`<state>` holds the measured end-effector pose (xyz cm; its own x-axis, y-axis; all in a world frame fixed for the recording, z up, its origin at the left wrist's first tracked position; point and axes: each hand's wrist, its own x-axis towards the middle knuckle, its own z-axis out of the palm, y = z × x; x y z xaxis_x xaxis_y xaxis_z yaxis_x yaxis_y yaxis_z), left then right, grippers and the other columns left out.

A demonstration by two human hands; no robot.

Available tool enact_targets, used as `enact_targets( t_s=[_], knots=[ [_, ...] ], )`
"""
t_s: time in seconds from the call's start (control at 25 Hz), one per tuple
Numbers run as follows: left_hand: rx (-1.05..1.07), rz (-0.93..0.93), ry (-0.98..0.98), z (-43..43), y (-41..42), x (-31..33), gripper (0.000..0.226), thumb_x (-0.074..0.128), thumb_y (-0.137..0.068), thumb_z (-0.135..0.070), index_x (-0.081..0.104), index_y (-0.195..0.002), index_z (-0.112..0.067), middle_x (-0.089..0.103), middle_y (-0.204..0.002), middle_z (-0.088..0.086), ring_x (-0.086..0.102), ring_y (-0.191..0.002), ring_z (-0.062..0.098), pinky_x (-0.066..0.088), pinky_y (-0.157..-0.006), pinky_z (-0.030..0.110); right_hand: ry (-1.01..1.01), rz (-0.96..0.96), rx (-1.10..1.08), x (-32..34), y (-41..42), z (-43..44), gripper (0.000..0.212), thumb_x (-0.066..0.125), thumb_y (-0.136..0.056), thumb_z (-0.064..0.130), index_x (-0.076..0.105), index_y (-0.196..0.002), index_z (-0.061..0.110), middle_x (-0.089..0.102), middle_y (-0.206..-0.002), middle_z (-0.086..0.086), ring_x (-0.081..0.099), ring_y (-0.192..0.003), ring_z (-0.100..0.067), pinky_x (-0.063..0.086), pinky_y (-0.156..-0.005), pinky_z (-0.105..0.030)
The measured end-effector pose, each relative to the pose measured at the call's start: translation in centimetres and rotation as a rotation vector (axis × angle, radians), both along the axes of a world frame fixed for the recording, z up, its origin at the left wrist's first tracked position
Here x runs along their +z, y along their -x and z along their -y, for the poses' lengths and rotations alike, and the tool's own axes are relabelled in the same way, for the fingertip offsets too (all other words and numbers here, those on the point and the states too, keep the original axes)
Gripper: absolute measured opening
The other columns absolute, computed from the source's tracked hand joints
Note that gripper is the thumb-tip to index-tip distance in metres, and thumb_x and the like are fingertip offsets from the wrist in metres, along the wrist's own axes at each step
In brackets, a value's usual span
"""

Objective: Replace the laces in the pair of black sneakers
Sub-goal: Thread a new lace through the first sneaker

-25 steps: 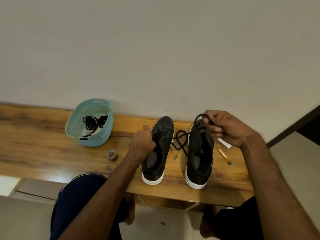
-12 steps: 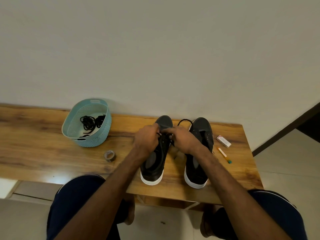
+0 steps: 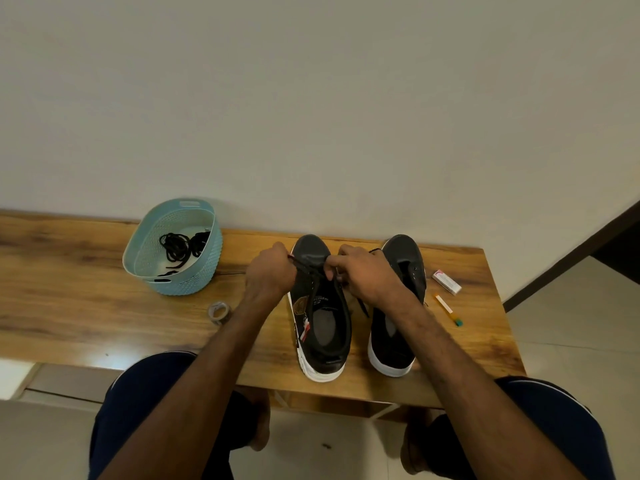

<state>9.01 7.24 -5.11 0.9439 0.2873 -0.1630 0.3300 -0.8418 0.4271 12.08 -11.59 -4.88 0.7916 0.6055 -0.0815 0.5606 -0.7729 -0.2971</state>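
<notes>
Two black sneakers with white soles stand side by side on the wooden table (image 3: 86,306), toes toward the wall. The left sneaker (image 3: 320,317) has a black lace (image 3: 311,270) running across its front eyelets. My left hand (image 3: 270,277) pinches one end of that lace at the shoe's left side. My right hand (image 3: 363,275) pinches the other part of the lace at the shoe's right side; a loose end hangs between the shoes. The right sneaker (image 3: 403,268) shows bare eyelets and is partly hidden by my right forearm.
A light blue basket (image 3: 194,282) holding several black laces (image 3: 181,245) stands at the back left. A small roll of tape (image 3: 219,311) lies near my left forearm. A small white box (image 3: 446,281) and an orange pen (image 3: 448,310) lie at the table's right end.
My right hand came down from above the right sneaker with the lace to the left sneaker. Both hands now pull the lace apart sideways across its front eyelets.
</notes>
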Motion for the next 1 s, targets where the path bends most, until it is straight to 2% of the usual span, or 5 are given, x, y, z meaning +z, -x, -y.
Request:
enact_targets(
  t_s=[0.16, 0.32, 0.56, 0.84, 1.0],
  knots=[
    [-0.507, 0.026, -0.258, 1.6, 0.7, 0.6, 0.042, 0.064, -0.09, -0.017, 0.047, -0.129, -0.019, 0.056, -0.122, 0.0, 0.057, -0.109, 0.022, 0.053, -0.081, 0.039, -0.009, 0.024, -0.023, 0.4, 0.1, 0.2, 0.02, 0.058, -0.092, 0.019, 0.062, -0.105, 0.034, 0.051, -0.098, 0.009, 0.052, -0.098, -0.016, 0.036, -0.095, -0.045],
    [-0.563, 0.023, -0.313, 2.5, 0.3, 1.1, 0.021, 0.061, -0.094, -0.031, 0.059, -0.112, -0.02, 0.058, -0.108, 0.0, 0.059, -0.097, 0.02, 0.047, -0.074, 0.034, 0.016, 0.061, -0.015, 0.6, 0.2, 0.0, 0.022, 0.061, -0.091, 0.017, 0.063, -0.106, 0.033, 0.057, -0.099, 0.011, 0.054, -0.104, -0.016, 0.033, -0.094, -0.043],
    [0.057, 0.101, -0.583, -3.3, -0.3, 2.8, 0.026, 0.054, -0.093, -0.004, 0.054, -0.118, 0.001, 0.049, -0.124, 0.018, 0.06, -0.099, 0.029, 0.055, -0.079, 0.04, -0.027, 0.007, -0.04, 0.7, -0.1, 0.7, 0.024, 0.058, -0.093, 0.012, 0.067, -0.097, 0.033, 0.061, -0.101, 0.012, 0.047, -0.104, -0.012, 0.027, -0.096, -0.04],
    [-0.414, 0.026, 0.138, -0.2, 0.0, 2.7, 0.034, 0.061, -0.095, -0.016, 0.058, -0.128, -0.015, 0.062, -0.122, 0.001, 0.059, -0.105, 0.019, 0.048, -0.084, 0.032, -0.081, -0.056, -0.053, 0.6, -0.3, 0.6, 0.028, 0.056, -0.094, 0.008, 0.07, -0.098, 0.033, 0.069, -0.098, 0.014, 0.053, -0.101, -0.011, 0.027, -0.099, -0.041],
    [-0.546, -0.088, -0.02, 3.2, -0.7, 1.3, 0.014, 0.066, -0.09, -0.021, 0.065, -0.104, -0.017, 0.065, -0.096, -0.004, 0.061, -0.093, 0.017, 0.045, -0.073, 0.031, -0.042, -0.01, -0.073, 0.8, -0.4, 0.9, 0.028, 0.058, -0.094, 0.011, 0.07, -0.102, 0.035, 0.07, -0.099, 0.014, 0.053, -0.103, -0.013, 0.023, -0.088, -0.037]
  ],
)
